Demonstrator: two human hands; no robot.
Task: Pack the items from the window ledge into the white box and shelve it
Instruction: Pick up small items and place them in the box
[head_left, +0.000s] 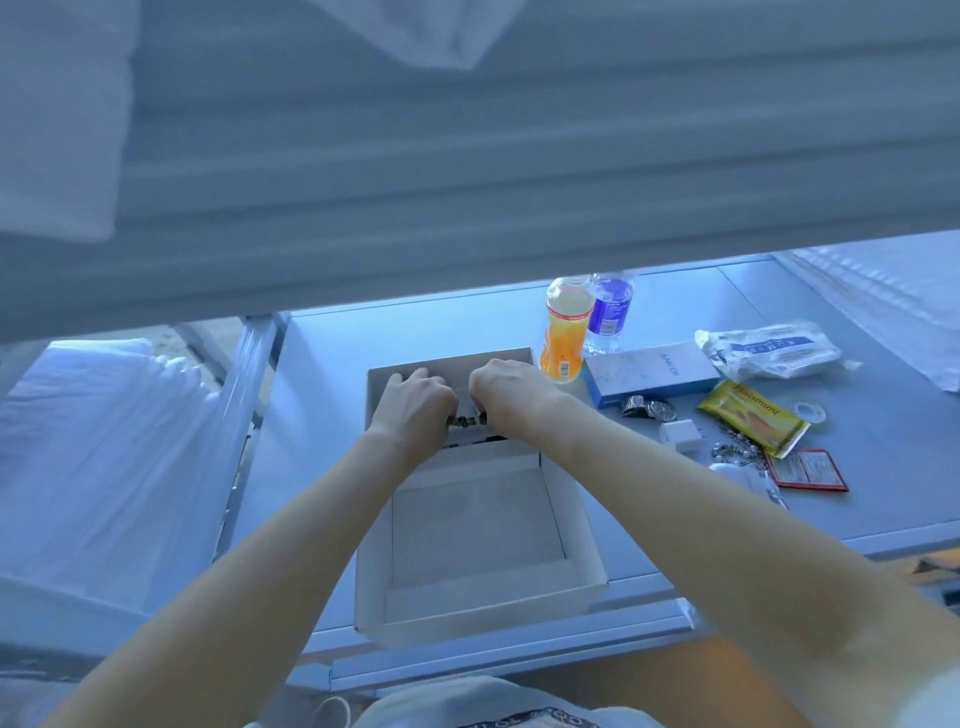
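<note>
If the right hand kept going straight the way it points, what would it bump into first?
Most likely the left hand: the right hand points leftward across the white box, both pinching a small beaded item. Depth is unclear.

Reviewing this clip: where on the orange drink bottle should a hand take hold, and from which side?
Grip the orange drink bottle around its upper body, coming from above and the near side. It stands upright, with the clear bottle right beside it and the white box on its near left.
</note>
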